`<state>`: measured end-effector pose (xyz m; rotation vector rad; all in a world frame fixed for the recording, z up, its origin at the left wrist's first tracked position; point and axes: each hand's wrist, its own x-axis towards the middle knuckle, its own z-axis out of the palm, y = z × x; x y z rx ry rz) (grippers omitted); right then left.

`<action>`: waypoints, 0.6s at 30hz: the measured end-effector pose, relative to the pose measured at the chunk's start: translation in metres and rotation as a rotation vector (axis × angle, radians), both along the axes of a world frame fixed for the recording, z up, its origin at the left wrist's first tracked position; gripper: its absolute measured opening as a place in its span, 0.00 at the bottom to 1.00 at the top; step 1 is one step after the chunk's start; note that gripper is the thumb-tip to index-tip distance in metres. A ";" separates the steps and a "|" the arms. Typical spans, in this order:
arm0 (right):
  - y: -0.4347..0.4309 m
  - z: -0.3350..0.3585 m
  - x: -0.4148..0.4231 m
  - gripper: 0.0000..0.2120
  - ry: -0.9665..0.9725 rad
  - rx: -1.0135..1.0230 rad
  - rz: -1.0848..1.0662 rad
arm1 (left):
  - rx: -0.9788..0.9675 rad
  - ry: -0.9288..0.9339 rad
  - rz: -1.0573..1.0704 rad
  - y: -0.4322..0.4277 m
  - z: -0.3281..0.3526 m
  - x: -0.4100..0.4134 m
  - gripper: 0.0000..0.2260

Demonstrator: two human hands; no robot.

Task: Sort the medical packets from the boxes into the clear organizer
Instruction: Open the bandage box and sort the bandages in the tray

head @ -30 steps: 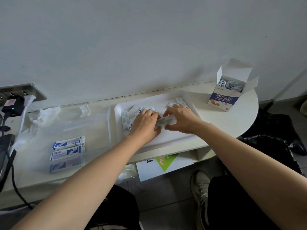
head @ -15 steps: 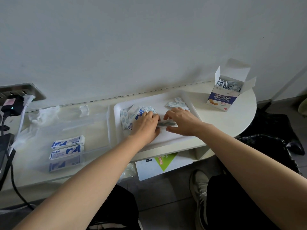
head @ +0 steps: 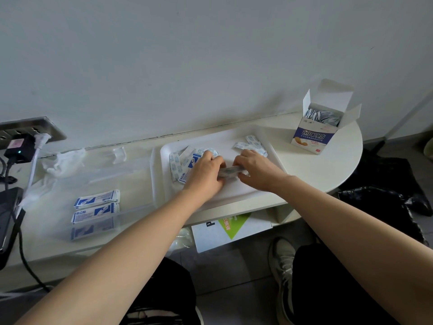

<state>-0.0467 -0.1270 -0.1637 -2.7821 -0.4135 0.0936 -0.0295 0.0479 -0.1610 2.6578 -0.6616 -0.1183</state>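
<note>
as the organizer point(head: 131, 184) lies at left with three packets point(head: 96, 200) in one bay, the tray point(head: 234, 141) just beside it carries loose strips point(head: 251, 143). box point(head: 311, 137) stands open at right, well apart. left hand point(head: 206, 174) and right hand point(head: 257, 170) each grip one end of a thin stack point(head: 230, 171) over the tray, fingers curled. risk: slick wrappers slide in the pinch, so the stack fans and spills.
</note>
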 end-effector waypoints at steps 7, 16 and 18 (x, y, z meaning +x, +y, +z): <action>-0.005 0.003 -0.002 0.16 0.063 0.084 -0.022 | -0.023 0.032 0.023 0.001 -0.002 0.000 0.14; -0.001 0.007 -0.002 0.13 0.116 0.055 -0.176 | 0.028 0.068 0.096 0.002 -0.001 -0.002 0.14; 0.001 0.007 -0.001 0.10 0.107 0.070 -0.157 | 0.003 0.084 0.107 -0.002 -0.002 -0.001 0.13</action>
